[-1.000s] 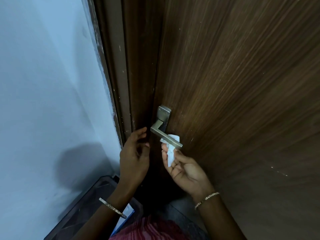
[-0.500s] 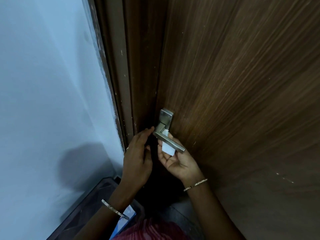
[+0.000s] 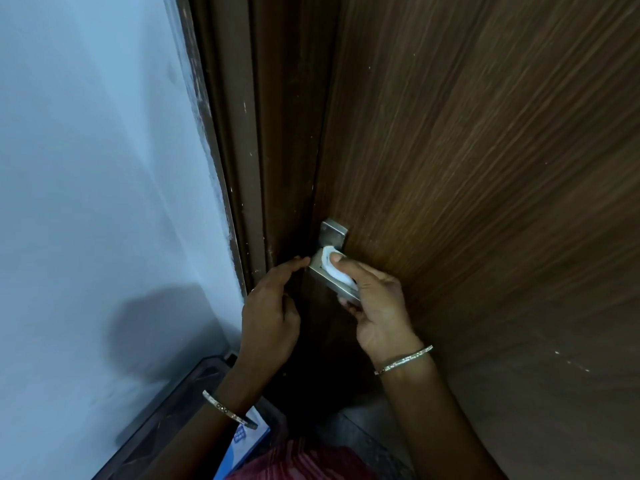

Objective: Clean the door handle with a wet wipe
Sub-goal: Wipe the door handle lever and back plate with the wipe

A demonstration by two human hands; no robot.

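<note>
A brushed-metal lever door handle with a square plate is fixed near the left edge of a dark brown wooden door. My right hand wraps around the lever and presses a white wet wipe onto its top with the thumb. Most of the lever is hidden under the wipe and fingers. My left hand hovers just left of the handle, fingers apart, with a fingertip touching the lever's corner end; it holds nothing.
The brown door frame runs beside a pale blue wall on the left. Below my left wrist lies a blue and white pack on a dark surface. Red striped cloth shows at the bottom edge.
My right hand has turned from under the lever to grip over it, the wipe now pressed on top. My left hand has risen to the lever's corner.
</note>
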